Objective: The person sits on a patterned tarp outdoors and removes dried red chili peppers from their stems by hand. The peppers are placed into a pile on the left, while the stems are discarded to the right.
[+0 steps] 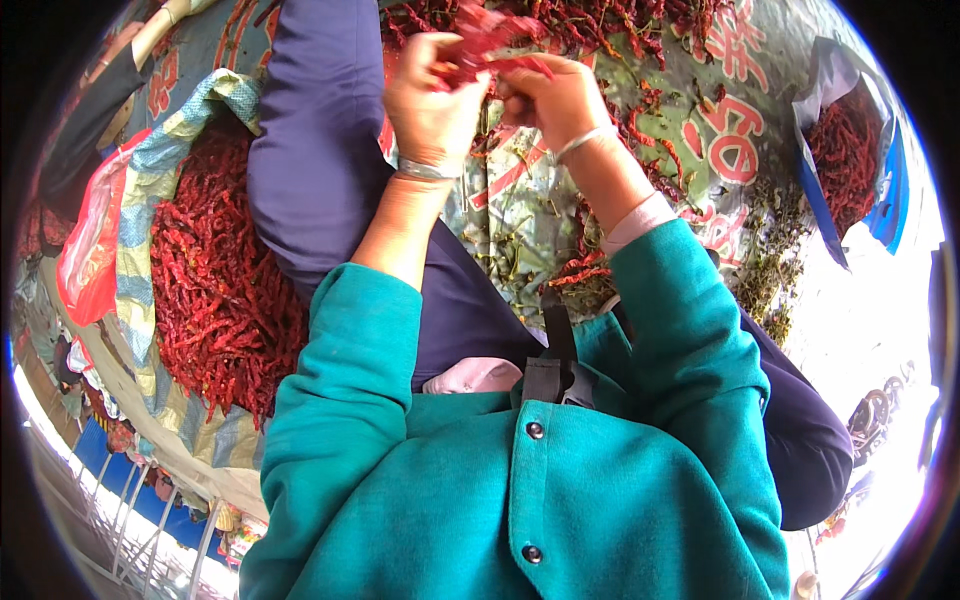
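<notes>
Between chilli-filled sacks [136, 285], left hand [430, 112] and right hand [563, 103] grip chillies [487, 42] over debris-littered sheeting [682, 88].

both hands [428, 110] [562, 102] close together, fingers [518, 104] curled, forearms [400, 225] [612, 178] angled inward, elbows bent

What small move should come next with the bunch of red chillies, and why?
Probably pinch a single chilli with the right hand and ease it free: the left hand holds the bunch, and the right's curled fingers are right beside it. Blur hides whether they already grip one.
</notes>
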A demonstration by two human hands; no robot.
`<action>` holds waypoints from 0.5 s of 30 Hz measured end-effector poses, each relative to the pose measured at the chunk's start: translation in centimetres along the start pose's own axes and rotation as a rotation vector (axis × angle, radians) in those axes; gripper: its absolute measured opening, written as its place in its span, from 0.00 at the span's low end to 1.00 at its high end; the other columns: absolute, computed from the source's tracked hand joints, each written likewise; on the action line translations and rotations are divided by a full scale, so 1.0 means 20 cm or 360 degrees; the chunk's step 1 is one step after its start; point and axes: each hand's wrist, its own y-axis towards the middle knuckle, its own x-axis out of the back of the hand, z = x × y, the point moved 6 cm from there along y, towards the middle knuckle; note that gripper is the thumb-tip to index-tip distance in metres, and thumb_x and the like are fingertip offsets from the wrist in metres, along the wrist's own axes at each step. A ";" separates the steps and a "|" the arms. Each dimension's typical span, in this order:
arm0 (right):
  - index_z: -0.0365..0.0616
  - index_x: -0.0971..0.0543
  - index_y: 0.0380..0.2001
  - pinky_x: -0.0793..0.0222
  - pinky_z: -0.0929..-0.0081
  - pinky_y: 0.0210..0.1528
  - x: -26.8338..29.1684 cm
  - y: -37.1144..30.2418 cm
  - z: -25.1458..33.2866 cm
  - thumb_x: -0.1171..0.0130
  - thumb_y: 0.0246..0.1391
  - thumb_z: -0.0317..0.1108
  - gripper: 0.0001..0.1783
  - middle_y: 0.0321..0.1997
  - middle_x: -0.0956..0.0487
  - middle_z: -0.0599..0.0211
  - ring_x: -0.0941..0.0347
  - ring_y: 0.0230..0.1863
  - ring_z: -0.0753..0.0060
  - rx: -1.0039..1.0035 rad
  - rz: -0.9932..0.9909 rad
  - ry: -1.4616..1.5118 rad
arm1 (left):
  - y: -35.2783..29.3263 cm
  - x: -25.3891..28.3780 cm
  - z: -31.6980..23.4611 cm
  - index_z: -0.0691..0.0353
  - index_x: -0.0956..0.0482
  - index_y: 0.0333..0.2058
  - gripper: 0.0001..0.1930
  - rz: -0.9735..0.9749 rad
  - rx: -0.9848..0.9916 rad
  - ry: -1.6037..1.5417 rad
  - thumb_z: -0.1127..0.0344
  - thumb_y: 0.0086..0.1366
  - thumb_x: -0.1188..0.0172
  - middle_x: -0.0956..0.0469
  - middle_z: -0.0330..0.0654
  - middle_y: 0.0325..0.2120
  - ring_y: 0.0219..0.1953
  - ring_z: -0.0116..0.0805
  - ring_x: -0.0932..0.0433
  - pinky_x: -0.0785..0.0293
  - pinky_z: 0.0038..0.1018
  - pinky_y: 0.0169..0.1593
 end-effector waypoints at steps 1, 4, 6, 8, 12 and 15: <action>0.33 0.26 0.34 0.30 0.78 0.23 0.08 0.05 -0.04 0.48 0.54 0.27 0.08 0.26 0.25 0.65 0.31 0.20 0.77 -0.0039 -0.0020 0.0281 | 0.04 0.05 -0.02 0.60 0.26 0.29 0.13 -0.0152 0.0060 -0.0107 0.75 0.43 0.34 0.24 0.32 0.24 0.23 0.22 0.27 0.30 0.21 0.28; 0.33 0.26 0.40 0.28 0.76 0.26 0.22 0.03 -0.07 0.49 0.55 0.28 0.11 0.28 0.24 0.62 0.28 0.22 0.75 0.0017 -0.0133 0.0027 | 0.10 0.18 0.09 0.65 0.24 0.28 0.09 -0.0341 0.0511 -0.0986 0.80 0.45 0.36 0.23 0.37 0.24 0.21 0.25 0.26 0.29 0.23 0.28; 0.45 0.21 0.36 0.28 0.74 0.31 0.10 0.02 -0.06 0.46 0.52 0.30 0.08 0.31 0.22 0.64 0.26 0.27 0.71 0.0375 0.0403 -0.1679 | 0.11 0.13 0.17 0.66 0.23 0.26 0.09 -0.0228 0.0660 -0.1155 0.82 0.44 0.37 0.23 0.40 0.25 0.23 0.29 0.24 0.26 0.25 0.31; 0.47 0.20 0.32 0.29 0.70 0.38 0.01 -0.02 -0.04 0.43 0.48 0.32 0.07 0.32 0.23 0.64 0.26 0.34 0.64 0.1263 0.0175 -0.2501 | 0.06 0.11 0.21 0.68 0.22 0.29 0.11 -0.0247 0.0810 -0.1184 0.81 0.44 0.36 0.22 0.41 0.26 0.25 0.31 0.23 0.25 0.25 0.33; 0.49 0.24 0.32 0.31 0.65 0.41 -0.22 0.08 -0.01 0.42 0.42 0.32 0.10 0.32 0.27 0.64 0.30 0.40 0.59 0.1451 0.0043 -0.2578 | 0.03 0.10 0.23 0.70 0.22 0.31 0.13 -0.0184 0.1049 -0.1106 0.79 0.44 0.34 0.22 0.42 0.28 0.27 0.30 0.23 0.26 0.25 0.35; 0.52 0.24 0.31 0.31 0.67 0.41 -0.27 0.12 -0.14 0.48 0.44 0.31 0.08 0.37 0.27 0.67 0.31 0.45 0.63 0.1429 0.0212 -0.2861 | 0.04 0.12 0.29 0.65 0.23 0.29 0.07 -0.0252 0.0918 -0.0994 0.74 0.50 0.35 0.23 0.40 0.23 0.20 0.30 0.25 0.27 0.25 0.24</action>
